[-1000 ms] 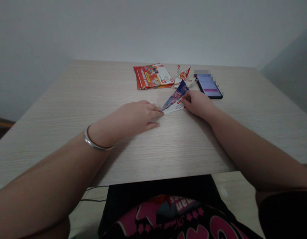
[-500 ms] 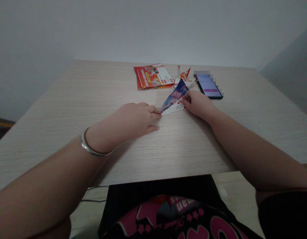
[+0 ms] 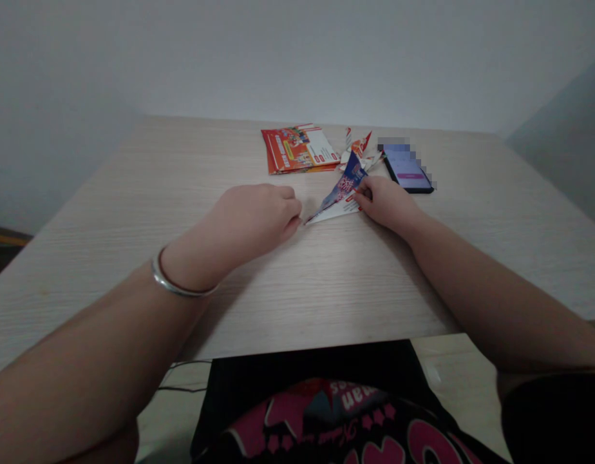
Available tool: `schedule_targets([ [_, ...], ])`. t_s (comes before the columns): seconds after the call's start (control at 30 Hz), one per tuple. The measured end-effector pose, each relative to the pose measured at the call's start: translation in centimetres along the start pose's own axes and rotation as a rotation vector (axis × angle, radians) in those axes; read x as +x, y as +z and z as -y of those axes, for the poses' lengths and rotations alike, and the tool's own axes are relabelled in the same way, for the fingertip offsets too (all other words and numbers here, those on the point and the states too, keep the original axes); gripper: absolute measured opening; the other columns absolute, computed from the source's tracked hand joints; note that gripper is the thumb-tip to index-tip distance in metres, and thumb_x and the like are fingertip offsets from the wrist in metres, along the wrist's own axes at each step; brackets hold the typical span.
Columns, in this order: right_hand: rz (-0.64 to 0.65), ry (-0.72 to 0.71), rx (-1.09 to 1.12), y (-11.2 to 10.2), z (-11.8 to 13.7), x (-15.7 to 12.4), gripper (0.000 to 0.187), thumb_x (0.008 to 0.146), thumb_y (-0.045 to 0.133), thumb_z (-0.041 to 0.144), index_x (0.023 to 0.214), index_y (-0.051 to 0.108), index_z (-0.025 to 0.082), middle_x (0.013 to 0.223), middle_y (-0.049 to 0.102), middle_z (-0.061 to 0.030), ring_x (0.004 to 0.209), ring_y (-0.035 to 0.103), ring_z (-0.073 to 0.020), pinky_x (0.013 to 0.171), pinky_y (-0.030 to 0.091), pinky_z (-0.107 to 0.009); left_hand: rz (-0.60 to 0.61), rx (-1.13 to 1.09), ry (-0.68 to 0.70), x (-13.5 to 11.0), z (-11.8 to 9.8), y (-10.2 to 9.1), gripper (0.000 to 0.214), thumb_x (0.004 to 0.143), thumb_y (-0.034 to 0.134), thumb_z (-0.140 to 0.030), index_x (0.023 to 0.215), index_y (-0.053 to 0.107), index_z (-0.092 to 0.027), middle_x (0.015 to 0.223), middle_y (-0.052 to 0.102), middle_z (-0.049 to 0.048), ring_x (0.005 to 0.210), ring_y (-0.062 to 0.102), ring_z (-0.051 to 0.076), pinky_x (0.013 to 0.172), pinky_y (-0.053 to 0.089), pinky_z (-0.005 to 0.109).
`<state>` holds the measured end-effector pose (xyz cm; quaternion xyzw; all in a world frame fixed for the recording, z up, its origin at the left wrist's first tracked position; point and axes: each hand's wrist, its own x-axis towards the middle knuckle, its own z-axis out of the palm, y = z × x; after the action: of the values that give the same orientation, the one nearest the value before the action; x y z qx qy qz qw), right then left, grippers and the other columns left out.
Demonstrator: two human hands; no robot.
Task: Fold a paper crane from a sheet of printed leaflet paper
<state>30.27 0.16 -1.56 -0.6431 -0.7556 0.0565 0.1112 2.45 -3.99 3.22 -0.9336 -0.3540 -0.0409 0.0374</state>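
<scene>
Left hand [image 3: 254, 216] moves off blue-and-white folded printed paper [image 3: 344, 185], grip pressed together just left of its tip; right hand [image 3: 387, 200] pinches its right side.

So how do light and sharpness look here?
Head view: dim light, soft shadows on the desk beside left forearm and right forearm; highlights on the bracelet; blocky pixels over edges of the phone; small print on the folded paper unreadable.

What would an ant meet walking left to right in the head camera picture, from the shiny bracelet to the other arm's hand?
Silver bracelet → left hand → folded blue-and-white paper → right hand.
</scene>
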Motion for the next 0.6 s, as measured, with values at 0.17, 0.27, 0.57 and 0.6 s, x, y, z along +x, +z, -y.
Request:
schedule_targets([
  [0.17, -0.009, 0.009, 0.014, -0.3, 0.1, -0.3, 0.018, 0.098, 0.059, 0.032, 0.098, 0.072, 0.019, 0.1, 0.078, -0.0118, 0.086, 0.067, -0.0249, 0.069, 0.042, -0.033, -0.15, 0.009, 0.198, 1.1, -0.6, 0.5, 0.037, 0.108, 0.042, -0.028, 0.125, 0.072, -0.013, 0.133, 0.072, 0.0146, 0.129, 0.065, 0.026, 0.113, 0.049, 0.04],
  [0.27, -0.005, -0.004, 0.017, -0.7, 0.4, -0.3, 0.017, 0.098, 0.06, 0.03, 0.098, 0.072, 0.018, 0.1, 0.078, -0.0121, 0.087, 0.068, -0.0251, 0.069, 0.044, -0.033, -0.135, 0.033, 0.301, 1.3, -0.9, 2.0, 0.053, 0.11, 0.047, -0.04, 0.154, 0.052, -0.011, 0.158, 0.058, 0.0161, 0.152, 0.048, 0.03, 0.13, 0.031, 0.051],
  [0.57, -0.009, -0.011, -0.01, -1.5, 0.9, -0.4, 0.017, 0.099, 0.058, 0.03, 0.094, 0.071, 0.019, 0.099, 0.079, -0.013, 0.088, 0.069, -0.0268, 0.073, 0.047, -0.036, -0.076, 0.043, 0.175, 0.8, -1.6, 3.8, 0.068, 0.108, 0.043, -0.061, 0.159, 0.05, -0.015, 0.162, 0.055, 0.0106, 0.165, 0.016, 0.045, 0.132, 0.018, 0.068],
  [0.6, -0.012, -0.016, -0.009, -1.5, 0.9, -0.3, 0.017, 0.099, 0.058, 0.03, 0.095, 0.071, 0.019, 0.1, 0.079, -0.013, 0.089, 0.07, -0.027, 0.074, 0.048, -0.036, -0.076, 0.034, 0.157, 0.8, -1.6, 3.9, 0.069, 0.108, 0.043, -0.061, 0.159, 0.05, -0.016, 0.162, 0.055, 0.0101, 0.164, 0.014, 0.048, 0.131, 0.018, 0.07],
])
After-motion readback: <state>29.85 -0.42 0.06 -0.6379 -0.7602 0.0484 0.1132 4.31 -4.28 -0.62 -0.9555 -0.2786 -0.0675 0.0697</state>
